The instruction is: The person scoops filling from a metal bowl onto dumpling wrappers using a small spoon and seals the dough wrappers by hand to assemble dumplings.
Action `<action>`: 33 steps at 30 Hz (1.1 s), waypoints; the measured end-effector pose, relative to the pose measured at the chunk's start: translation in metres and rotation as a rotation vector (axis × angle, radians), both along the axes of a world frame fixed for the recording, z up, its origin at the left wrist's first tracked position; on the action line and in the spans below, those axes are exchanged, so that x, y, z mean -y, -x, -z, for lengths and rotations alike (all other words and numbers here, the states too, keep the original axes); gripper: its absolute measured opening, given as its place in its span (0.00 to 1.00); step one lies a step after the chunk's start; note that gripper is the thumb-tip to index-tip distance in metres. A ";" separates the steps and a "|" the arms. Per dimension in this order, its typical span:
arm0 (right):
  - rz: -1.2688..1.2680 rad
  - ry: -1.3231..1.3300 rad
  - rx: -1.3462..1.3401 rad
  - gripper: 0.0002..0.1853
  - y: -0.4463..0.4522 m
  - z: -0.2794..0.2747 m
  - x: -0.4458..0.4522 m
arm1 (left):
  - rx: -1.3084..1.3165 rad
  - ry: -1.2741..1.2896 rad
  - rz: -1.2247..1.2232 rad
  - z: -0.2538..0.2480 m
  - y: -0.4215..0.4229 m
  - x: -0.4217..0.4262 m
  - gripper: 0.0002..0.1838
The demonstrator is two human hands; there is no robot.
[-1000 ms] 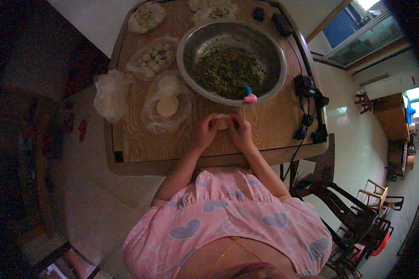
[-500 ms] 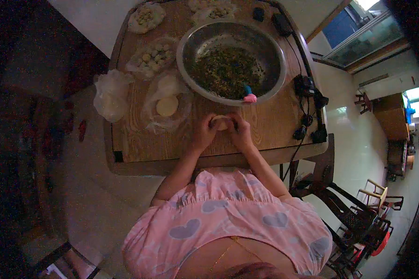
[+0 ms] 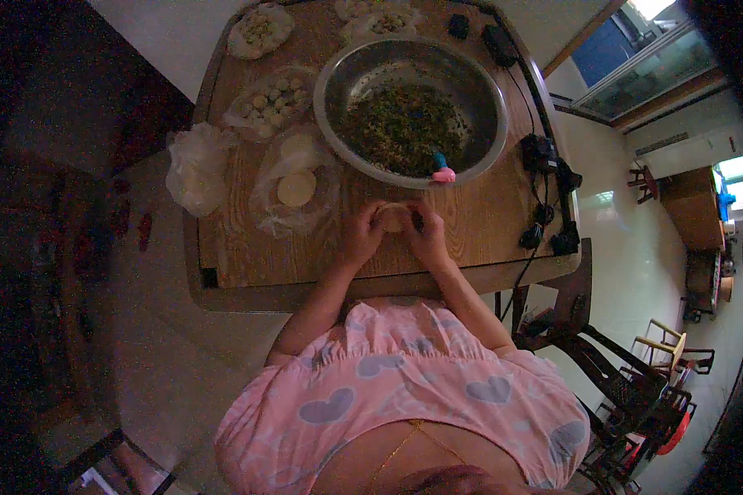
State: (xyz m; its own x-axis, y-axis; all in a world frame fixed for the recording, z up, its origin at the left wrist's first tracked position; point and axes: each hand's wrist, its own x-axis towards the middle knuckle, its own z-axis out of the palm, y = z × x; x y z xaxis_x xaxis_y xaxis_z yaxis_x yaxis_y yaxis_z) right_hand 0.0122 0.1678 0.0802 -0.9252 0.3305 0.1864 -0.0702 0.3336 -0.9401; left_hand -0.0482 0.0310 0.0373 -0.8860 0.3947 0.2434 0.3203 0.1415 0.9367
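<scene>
Between my two hands, over the near part of the table, is a pale round dumpling wrapper. My left hand pinches its left side, and my right hand pinches the right side. Whether filling lies inside it I cannot tell. Just beyond the hands stands a large metal basin with chopped green filling. A pink-and-blue handle rests over the basin's near rim. Left of my hands, a stack of round wrappers lies on an opened plastic bag.
Small round dumplings lie on plastic behind the wrappers, with more bagged pieces at the far left. A knotted white bag sits at the table's left edge. Black adapters and cables run down the right side. Dark chairs stand to the right.
The wrapper between my fingers has shifted slightly and shows more of its pale face. Both hands stay in nearly the same place.
</scene>
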 end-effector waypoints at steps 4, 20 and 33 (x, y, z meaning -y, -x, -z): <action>0.006 -0.090 -0.065 0.07 0.001 0.000 0.001 | 0.020 -0.003 -0.006 0.005 0.000 -0.001 0.13; -0.009 -0.073 0.050 0.05 -0.002 0.010 -0.004 | 0.122 0.001 -0.004 -0.024 -0.005 -0.001 0.12; 0.022 0.049 -0.037 0.05 0.000 -0.005 0.003 | 0.092 -0.087 0.022 -0.010 -0.004 0.000 0.11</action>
State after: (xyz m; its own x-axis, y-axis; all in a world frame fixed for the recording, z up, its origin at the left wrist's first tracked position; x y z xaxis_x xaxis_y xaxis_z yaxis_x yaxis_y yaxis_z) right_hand 0.0120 0.1648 0.0851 -0.9102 0.3604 0.2039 -0.0988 0.2891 -0.9522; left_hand -0.0444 0.0315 0.0471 -0.8974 0.3954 0.1957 0.2349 0.0527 0.9706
